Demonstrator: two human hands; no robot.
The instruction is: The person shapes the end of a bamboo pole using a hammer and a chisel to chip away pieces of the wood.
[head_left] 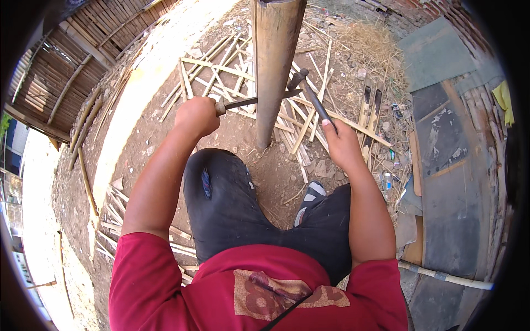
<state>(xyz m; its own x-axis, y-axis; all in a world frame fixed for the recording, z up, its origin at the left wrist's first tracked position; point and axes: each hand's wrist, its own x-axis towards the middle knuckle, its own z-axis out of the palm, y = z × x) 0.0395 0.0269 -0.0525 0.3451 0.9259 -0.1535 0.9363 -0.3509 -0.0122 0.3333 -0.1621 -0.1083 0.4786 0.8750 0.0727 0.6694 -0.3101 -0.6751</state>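
A thick bamboo pole point(276, 60) stands upright before my knees, its lower end at the ground. My left hand point(197, 117) is closed round the handle of a machete point(241, 102). The dark blade runs sideways at the pole; its middle is hidden by the bamboo and its tip shows on the right side. I cannot tell whether it lies in a split or behind the pole. In my right hand point(343, 144) is a hammer point(317, 103), gripped by its dark handle. The hammer's head is beside the pole, close above the blade's tip.
Split bamboo strips point(221, 69) lie criss-crossed on the dirt behind the pole, with another pile point(117, 212) by my left leg. Dry straw point(372, 47) is at the far right. Dark sheets point(447, 220) line the right side; a woven bamboo wall point(61, 71) rises at far left.
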